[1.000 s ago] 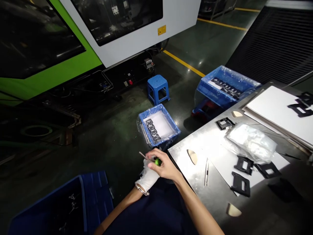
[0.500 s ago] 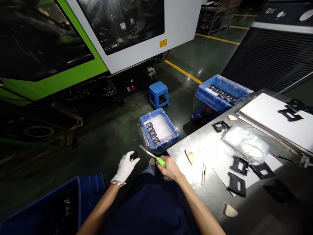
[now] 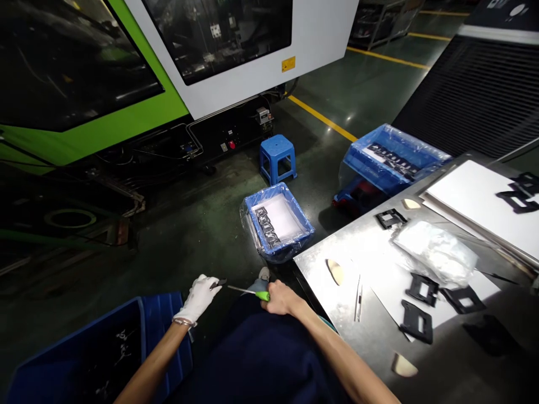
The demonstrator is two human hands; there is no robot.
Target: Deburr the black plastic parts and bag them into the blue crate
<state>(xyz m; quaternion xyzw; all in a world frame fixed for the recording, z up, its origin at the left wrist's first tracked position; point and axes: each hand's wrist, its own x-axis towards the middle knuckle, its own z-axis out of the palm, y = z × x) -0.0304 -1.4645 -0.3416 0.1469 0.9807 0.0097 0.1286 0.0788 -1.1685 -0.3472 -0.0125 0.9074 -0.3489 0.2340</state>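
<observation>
My left hand (image 3: 197, 297), in a white glove, pinches a small dark piece (image 3: 218, 284) over the floor, just above the big blue bin (image 3: 84, 353). My bare right hand (image 3: 281, 298) grips a knife with a green handle (image 3: 263, 295); its thin blade (image 3: 241, 290) points left and its tip almost meets the dark piece. Both hands hover above my lap, left of the metal table (image 3: 337, 297).
Black plastic frames (image 3: 416, 321) lie on white sheets on the table, beside a clear bag (image 3: 433, 252) and a thin pen-like tool (image 3: 358, 290). A plastic-lined blue tray (image 3: 278, 220), a blue stool (image 3: 277, 158) and another blue crate (image 3: 391, 157) stand on the floor. A green-and-white machine (image 3: 177, 67) fills the back.
My hands came apart from a joined grip, the left swinging out left. Now the knife blade has dropped level and points at the piece in my left fingers.
</observation>
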